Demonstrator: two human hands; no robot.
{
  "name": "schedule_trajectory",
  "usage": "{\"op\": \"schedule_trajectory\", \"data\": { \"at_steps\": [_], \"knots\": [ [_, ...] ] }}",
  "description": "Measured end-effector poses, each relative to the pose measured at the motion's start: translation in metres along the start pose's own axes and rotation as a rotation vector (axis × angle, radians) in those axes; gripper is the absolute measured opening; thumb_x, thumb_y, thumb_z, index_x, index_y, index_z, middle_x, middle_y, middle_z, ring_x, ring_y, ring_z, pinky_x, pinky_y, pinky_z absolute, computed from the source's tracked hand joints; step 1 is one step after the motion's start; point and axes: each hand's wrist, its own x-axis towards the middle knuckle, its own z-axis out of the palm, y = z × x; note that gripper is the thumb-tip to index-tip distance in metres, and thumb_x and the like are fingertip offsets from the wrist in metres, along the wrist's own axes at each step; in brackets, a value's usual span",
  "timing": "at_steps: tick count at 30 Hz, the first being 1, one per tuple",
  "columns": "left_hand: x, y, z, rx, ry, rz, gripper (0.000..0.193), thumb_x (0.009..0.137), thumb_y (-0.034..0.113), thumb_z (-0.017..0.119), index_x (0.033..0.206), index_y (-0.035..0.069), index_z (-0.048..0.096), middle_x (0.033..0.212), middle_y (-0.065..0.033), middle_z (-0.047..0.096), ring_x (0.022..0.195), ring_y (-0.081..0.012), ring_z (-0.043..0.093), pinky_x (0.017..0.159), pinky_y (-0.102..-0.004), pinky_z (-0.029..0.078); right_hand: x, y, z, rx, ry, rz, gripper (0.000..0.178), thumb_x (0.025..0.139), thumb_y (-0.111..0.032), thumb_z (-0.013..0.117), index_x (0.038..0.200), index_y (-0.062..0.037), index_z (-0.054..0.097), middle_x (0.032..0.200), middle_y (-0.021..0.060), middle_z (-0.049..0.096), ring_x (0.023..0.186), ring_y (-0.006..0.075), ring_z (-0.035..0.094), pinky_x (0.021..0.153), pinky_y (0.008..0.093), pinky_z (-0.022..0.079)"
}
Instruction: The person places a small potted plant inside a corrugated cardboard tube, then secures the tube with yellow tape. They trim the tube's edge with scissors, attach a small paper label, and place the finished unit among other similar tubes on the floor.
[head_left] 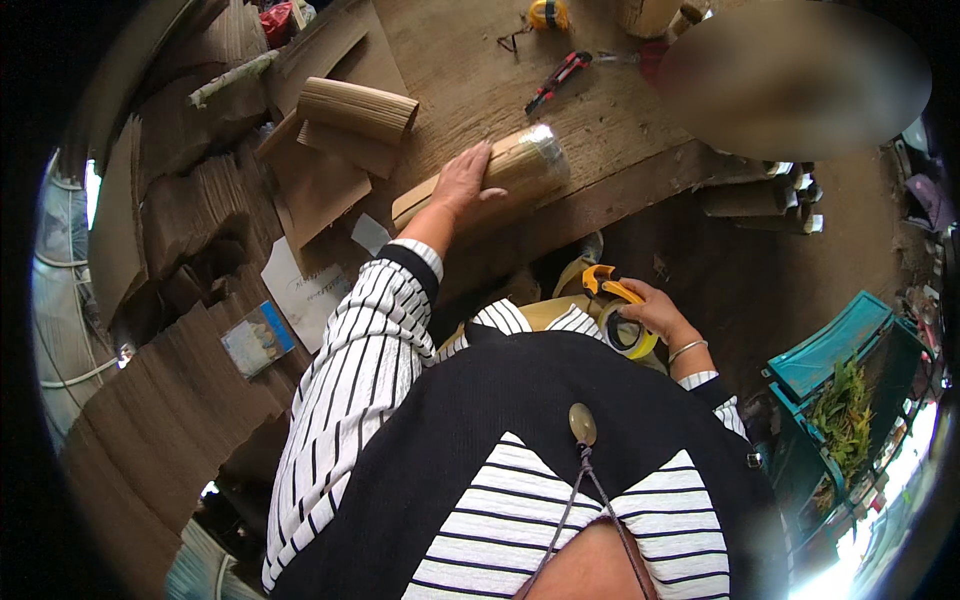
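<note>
A rolled tube of brown corrugated cardboard (522, 178) lies near the front edge of the wooden table (470, 60). Shiny clear tape wraps its right end. My left hand (464, 183) rests on top of the tube, fingers stretched along it and thumb apart. Down in front of my body, my right hand (652, 308) grips a yellow tape dispenser (606, 282), away from the tube. The dispenser's tape roll (630, 336) hangs below the fingers. Beyond the tube lies a red and black utility knife (558, 82).
Loosely curled cardboard (355, 112) sits left of the tube. Stacked cardboard sheets (170, 400) fill the left side. A yellow tape measure (547, 14) lies at the back. More taped tubes (755, 198) are at the right, above a teal bin (830, 345) holding green plants.
</note>
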Motion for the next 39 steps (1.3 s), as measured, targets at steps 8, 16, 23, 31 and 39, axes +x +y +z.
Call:
{"op": "schedule_trajectory", "data": {
  "at_steps": [8, 16, 23, 31, 39],
  "knots": [
    [-0.144, -0.166, 0.002, -0.182, 0.071, -0.604, 0.049, 0.088, 0.013, 0.058, 0.136, 0.016, 0.047, 0.135, -0.0140, 0.050, 0.126, -0.0315, 0.046, 0.106, -0.0376, 0.037, -0.023, -0.002, 0.003, 0.017, 0.252, -0.152, 0.068, 0.072, -0.009, 0.071, 0.136, -0.0053, 0.048, 0.118, 0.0119, 0.061, 0.101, 0.0185, 0.061, 0.087, 0.0268, 0.047],
    [-0.097, -0.128, -0.034, -0.360, 0.137, -0.253, 0.048, 0.077, -0.001, 0.061, 0.123, 0.015, 0.062, 0.126, -0.0102, 0.058, 0.119, -0.0286, 0.053, 0.103, -0.0336, 0.041, -0.060, -0.037, 0.012, -0.119, 0.409, -0.196, 0.071, 0.073, -0.015, 0.073, 0.139, -0.0117, 0.047, 0.118, 0.0135, 0.062, 0.100, 0.0196, 0.062, 0.087, 0.0282, 0.048],
    [-0.007, -0.014, -0.121, -0.455, 0.193, 0.250, 0.022, 0.084, 0.014, 0.065, 0.106, 0.016, 0.068, 0.105, -0.0067, 0.064, 0.098, -0.0254, 0.063, 0.084, -0.0344, 0.052, -0.056, -0.044, -0.003, 0.069, 0.565, -0.360, 0.068, 0.072, -0.008, 0.071, 0.136, -0.0051, 0.048, 0.125, 0.0114, 0.059, 0.111, 0.0176, 0.058, 0.095, 0.0285, 0.045],
    [0.048, 0.099, -0.153, -0.351, 0.140, 0.211, 0.024, 0.085, 0.021, 0.064, 0.109, 0.018, 0.068, 0.113, -0.0089, 0.064, 0.102, -0.0295, 0.062, 0.088, -0.0365, 0.050, -0.052, -0.052, -0.025, 0.129, 0.628, -0.625, 0.071, 0.072, -0.004, 0.070, 0.137, -0.0008, 0.044, 0.128, 0.0117, 0.055, 0.115, 0.0189, 0.055, 0.098, 0.0289, 0.042],
    [0.019, 0.118, -0.143, -0.463, 0.202, 0.125, 0.026, 0.084, 0.011, 0.062, 0.110, 0.007, 0.065, 0.111, -0.0144, 0.065, 0.104, -0.0313, 0.062, 0.089, -0.0365, 0.050, -0.051, -0.094, -0.052, 0.207, 0.623, -0.795, 0.070, 0.078, -0.003, 0.062, 0.142, 0.0006, 0.033, 0.138, 0.0137, 0.044, 0.128, 0.0231, 0.044, 0.107, 0.0332, 0.033]
  ]
}}
